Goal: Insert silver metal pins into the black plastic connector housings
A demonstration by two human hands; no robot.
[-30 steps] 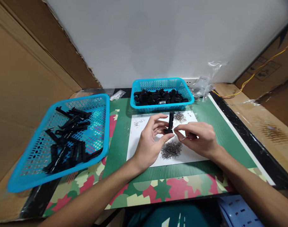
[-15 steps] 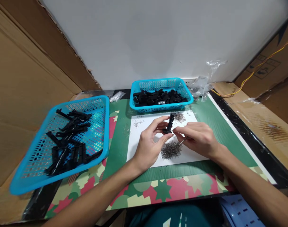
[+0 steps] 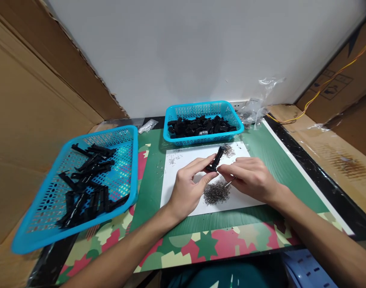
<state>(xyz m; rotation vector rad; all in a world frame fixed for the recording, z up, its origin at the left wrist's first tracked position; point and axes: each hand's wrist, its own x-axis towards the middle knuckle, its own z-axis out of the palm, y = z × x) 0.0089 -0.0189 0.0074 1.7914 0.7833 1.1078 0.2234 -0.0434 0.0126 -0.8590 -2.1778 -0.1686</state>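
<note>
A black plastic part (image 3: pixel 218 158), long and narrow, is gripped between the thumb and fingers of my left hand (image 3: pixel 190 182), tilted with its top to the right. My right hand (image 3: pixel 250 176) is closed, its fingertips at the lower end of the part. From under those fingers a thin metal rod (image 3: pixel 230 182) sticks out, its tip pointing down and left; what else the fingertips pinch is hidden. Below both hands a pile of small metal springs or clips (image 3: pixel 216 193) lies on a white sheet (image 3: pixel 178 188). A smaller brownish pile (image 3: pixel 229 151) sits behind the part.
At the left, a blue basket (image 3: pixel 135 160) holds several long black parts. Another blue basket (image 3: pixel 203 140), with smaller black pieces, stands at the back. Clear plastic bags (image 3: pixel 252 112) lie at the back right, near a yellow-red cable (image 3: pixel 309 103). Cardboard (image 3: pixel 35 80) rises on the left.
The black part has gone from nearly upright to leaning right, and my left fingers have closed in around it. My right fingertips have shifted slightly left, toward its lower end.
</note>
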